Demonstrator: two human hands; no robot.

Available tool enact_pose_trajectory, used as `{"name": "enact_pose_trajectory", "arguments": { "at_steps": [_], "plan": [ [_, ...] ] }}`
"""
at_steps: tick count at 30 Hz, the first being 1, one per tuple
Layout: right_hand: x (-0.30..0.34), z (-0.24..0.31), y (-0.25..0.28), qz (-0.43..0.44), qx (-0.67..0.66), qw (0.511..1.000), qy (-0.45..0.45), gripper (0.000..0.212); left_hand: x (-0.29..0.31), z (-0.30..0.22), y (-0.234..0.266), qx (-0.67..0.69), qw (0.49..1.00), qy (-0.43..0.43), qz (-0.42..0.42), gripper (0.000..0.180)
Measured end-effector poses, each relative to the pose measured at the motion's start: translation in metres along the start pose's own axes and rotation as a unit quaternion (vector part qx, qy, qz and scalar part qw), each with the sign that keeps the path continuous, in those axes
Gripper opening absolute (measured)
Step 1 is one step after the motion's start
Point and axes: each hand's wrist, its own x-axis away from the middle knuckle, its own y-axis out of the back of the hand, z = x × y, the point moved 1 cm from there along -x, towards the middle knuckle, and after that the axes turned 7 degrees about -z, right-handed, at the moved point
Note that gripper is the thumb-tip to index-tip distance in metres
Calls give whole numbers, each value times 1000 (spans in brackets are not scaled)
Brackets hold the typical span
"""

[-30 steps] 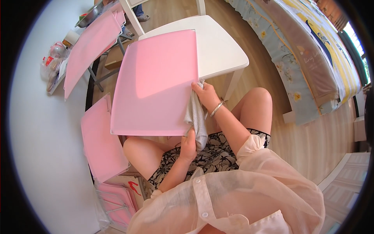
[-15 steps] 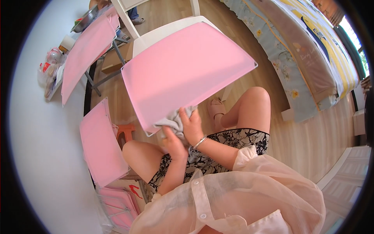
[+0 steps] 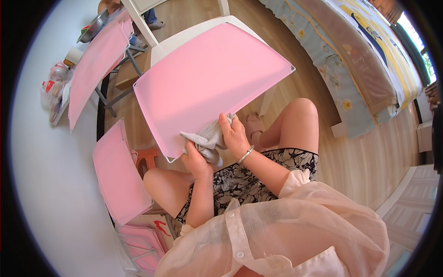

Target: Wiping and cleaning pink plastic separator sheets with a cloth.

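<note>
A grey cloth (image 3: 207, 142) is bunched between my two hands at the near edge of a pink fabric panel (image 3: 210, 74) with a thin white wire frame. My left hand (image 3: 196, 161) grips the cloth's left end, thumb up, close to the panel's near left corner. The other end is pinched in my right hand (image 3: 234, 136), a silver bangle on its wrist. The panel leans on the seat of a white chair (image 3: 161, 51) in front of me. Whether my fingers also touch the panel's edge is hidden by the cloth.
Another pink panel (image 3: 121, 175) stands at my left by an orange stool (image 3: 146, 158); folded pink pieces (image 3: 140, 244) lie nearer. Further off is a pink-topped folding table (image 3: 99, 64) with a metal bowl (image 3: 96, 27), and a person's leg (image 3: 150, 17). A bed (image 3: 364, 60) stands right.
My hands have moved apart, spreading the cloth between them; the right one shifted right and up. The panel appears slightly further left and higher in view.
</note>
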Motion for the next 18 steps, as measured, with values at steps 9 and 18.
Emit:
{"name": "enact_pose_trajectory", "arguments": {
  "at_steps": [9, 18],
  "plan": [
    [-5, -41, 40, 368, 91, 925, 31, 33, -1, -9, -6, 127, 989, 79, -7, 28],
    [-16, -37, 41, 114, -40, 974, -194, 22, -15, -2, 8, 102, 994, 41, 21, 26]
  ]
}}
